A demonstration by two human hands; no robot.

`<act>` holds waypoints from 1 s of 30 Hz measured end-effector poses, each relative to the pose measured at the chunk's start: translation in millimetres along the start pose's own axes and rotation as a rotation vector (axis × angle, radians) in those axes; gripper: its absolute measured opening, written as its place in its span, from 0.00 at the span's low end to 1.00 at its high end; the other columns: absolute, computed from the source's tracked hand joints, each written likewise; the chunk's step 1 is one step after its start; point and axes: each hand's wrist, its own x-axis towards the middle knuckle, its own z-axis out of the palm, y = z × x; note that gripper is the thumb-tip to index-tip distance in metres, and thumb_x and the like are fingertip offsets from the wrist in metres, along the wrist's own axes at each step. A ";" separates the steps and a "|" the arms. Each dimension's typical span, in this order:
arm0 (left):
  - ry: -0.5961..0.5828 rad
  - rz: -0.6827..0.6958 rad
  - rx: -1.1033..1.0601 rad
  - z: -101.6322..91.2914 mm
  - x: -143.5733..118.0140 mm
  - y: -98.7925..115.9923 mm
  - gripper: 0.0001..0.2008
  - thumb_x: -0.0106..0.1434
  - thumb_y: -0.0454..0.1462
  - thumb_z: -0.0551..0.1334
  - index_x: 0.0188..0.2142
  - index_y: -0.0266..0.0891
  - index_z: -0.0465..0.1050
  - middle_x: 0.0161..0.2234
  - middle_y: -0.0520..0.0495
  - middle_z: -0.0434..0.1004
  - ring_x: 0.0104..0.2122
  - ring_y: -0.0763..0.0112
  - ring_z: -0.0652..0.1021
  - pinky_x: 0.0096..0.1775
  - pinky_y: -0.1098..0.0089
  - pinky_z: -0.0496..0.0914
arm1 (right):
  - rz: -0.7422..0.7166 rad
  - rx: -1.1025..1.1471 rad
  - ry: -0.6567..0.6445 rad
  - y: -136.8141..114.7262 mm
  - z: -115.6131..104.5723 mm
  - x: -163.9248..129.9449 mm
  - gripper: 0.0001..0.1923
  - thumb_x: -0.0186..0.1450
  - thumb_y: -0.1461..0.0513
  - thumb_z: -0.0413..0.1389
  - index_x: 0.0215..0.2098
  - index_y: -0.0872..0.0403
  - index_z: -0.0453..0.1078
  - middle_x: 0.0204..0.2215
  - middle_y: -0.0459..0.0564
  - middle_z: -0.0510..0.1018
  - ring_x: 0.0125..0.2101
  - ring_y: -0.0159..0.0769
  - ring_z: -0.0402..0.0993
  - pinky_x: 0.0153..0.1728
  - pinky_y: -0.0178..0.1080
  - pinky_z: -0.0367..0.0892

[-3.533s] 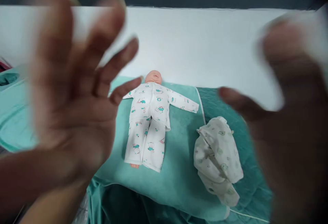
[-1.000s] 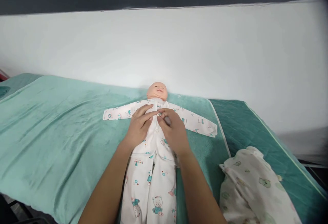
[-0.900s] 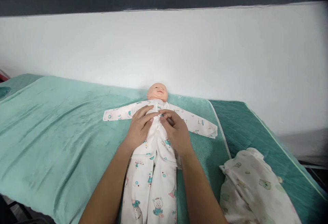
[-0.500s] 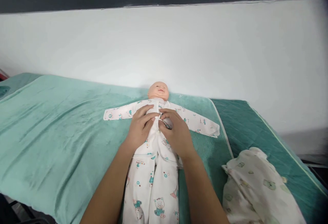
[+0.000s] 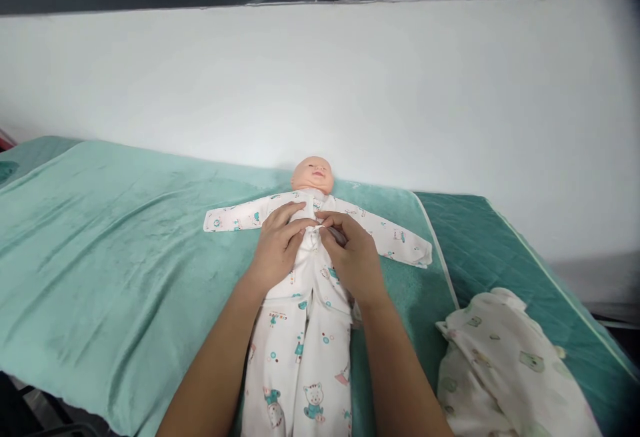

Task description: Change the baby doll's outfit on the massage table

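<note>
A baby doll [image 5: 313, 174] lies face up on a teal towel [image 5: 115, 250], dressed in a white printed sleepsuit [image 5: 300, 350] with both sleeves spread out. My left hand [image 5: 278, 250] rests on the doll's chest, its fingertips pinching the left edge of the sleepsuit's front opening. My right hand [image 5: 353, 261] pinches the opposite edge at the same spot. Both sets of fingertips meet just below the doll's neck.
A second crumpled white garment [image 5: 505, 370] with green prints lies at the lower right on a darker teal quilted pad [image 5: 480, 243]. A white wall [image 5: 350, 90] runs directly behind the doll's head. The towel's near edge drops off at the lower left.
3.5 s ago my hands were raised, blurred, close to the camera; since then they have come down onto the doll's chest. Over the last second only the fingertips shift slightly at the front opening.
</note>
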 end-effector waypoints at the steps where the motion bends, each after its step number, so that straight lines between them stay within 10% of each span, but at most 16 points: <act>1: 0.003 -0.014 -0.016 -0.7 0.2 0.5 0.16 0.73 0.37 0.51 0.50 0.49 0.77 0.63 0.48 0.68 0.66 0.63 0.64 0.67 0.53 0.58 | 0.010 0.037 0.028 -0.4 2.1 -0.3 0.03 0.65 0.60 0.55 0.36 0.51 0.69 0.48 0.51 0.79 0.42 0.39 0.75 0.45 0.43 0.68; 12: -0.338 0.018 -0.088 -33.4 -4.5 6.2 0.10 0.67 0.45 0.62 0.44 0.49 0.80 0.70 0.53 0.55 0.72 0.54 0.49 0.70 0.47 0.50 | 0.011 0.253 0.218 5.8 2.2 -22.1 0.04 0.64 0.60 0.56 0.35 0.50 0.65 0.56 0.52 0.72 0.54 0.43 0.69 0.51 0.46 0.67; 20: -0.351 0.060 -0.120 -34.1 -4.7 0.8 0.09 0.67 0.45 0.62 0.41 0.46 0.77 0.71 0.52 0.56 0.73 0.57 0.47 0.71 0.47 0.49 | -0.316 -0.171 -0.174 -0.9 -11.0 -22.2 0.12 0.66 0.66 0.52 0.45 0.46 0.69 0.64 0.49 0.65 0.65 0.45 0.58 0.64 0.56 0.57; 30: -0.362 0.047 -0.133 -36.2 -2.8 -0.4 0.07 0.66 0.44 0.64 0.37 0.45 0.78 0.69 0.53 0.58 0.72 0.56 0.50 0.70 0.49 0.53 | -0.293 -0.216 -0.312 4.7 -21.7 -20.7 0.07 0.65 0.65 0.56 0.40 0.48 0.67 0.67 0.48 0.60 0.68 0.44 0.51 0.67 0.57 0.53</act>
